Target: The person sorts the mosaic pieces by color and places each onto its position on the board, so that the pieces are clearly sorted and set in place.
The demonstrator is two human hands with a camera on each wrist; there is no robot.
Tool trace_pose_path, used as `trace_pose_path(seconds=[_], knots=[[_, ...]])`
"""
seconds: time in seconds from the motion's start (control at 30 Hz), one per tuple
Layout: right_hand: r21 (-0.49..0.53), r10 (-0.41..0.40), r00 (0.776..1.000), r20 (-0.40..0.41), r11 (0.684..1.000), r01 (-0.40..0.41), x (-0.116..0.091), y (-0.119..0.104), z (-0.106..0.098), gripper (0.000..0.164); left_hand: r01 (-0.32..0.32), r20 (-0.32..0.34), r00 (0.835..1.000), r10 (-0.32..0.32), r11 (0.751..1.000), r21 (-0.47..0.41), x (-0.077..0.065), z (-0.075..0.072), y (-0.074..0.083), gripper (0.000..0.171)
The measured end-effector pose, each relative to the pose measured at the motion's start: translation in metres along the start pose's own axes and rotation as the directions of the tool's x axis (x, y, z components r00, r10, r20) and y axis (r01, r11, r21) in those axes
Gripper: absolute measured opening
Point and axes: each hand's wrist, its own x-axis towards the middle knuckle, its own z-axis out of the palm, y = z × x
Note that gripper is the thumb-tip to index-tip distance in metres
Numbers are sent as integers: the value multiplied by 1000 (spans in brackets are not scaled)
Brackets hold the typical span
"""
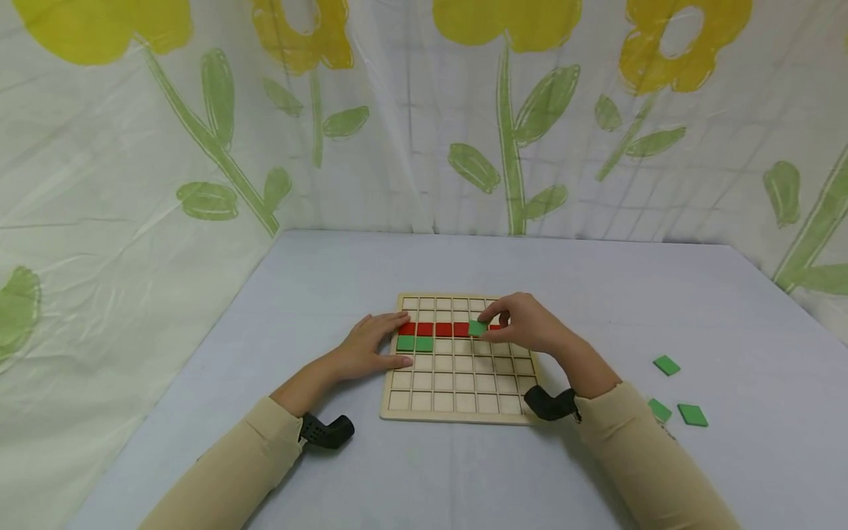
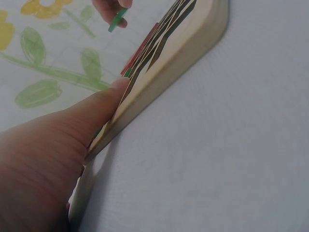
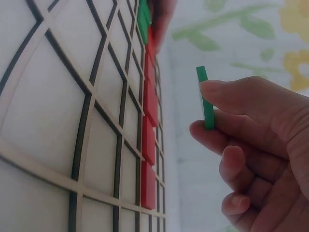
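Observation:
A square wooden grid board [image 1: 462, 422] lies on the table. A row of red tiles [image 1: 444, 330] runs across it, and two green tiles [image 1: 415, 344] sit just below at the left. My left hand [image 1: 364, 346] rests along the board's left edge, fingers and thumb spread; in the left wrist view the thumb [image 2: 104, 101] lies on the rim. Above the red row, my right hand [image 1: 530, 324] pinches a green tile [image 3: 206, 99] between thumb and forefinger. The right wrist view shows that tile held on edge, apart from the board.
Loose green tiles [image 1: 693, 414] lie on the white table [image 1: 596, 272] to the right, one partly hidden by the right sleeve [image 1: 649, 456]. A flower-printed curtain [image 1: 397, 132] hangs behind the table. Black wrist cameras [image 1: 327, 432] hang from both cuffs.

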Motion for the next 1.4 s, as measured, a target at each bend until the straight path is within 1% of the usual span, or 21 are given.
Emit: trace_pose_path(seconds=[0.23,0.47,0.67,0.83,1.13,1.4], knots=[[25,14,1000,12,1000,-14,8,-2,5,23,-4,-4,1000,4,1000,-4,-1,0,1,77],[49,24,998,55,998,-26,18,-8,10,21,-4,-8,1000,4,1000,-8,-1,-1,1,77],[86,16,997,80,996,-22,27,-16,18,20,0,-11,1000,0,1000,-12,-2,0,0,77],[60,18,996,86,998,-24,33,-22,24,21,3,-6,1000,-3,1000,-16,-1,0,0,77],[-4,27,991,131,1000,-27,37,-27,29,22,8,-1,1000,-8,1000,-15,0,-1,2,77],[-37,-11,989,147,999,17,38,-24,35,18,10,3,1000,-10,1000,-23,-2,-2,3,77]])
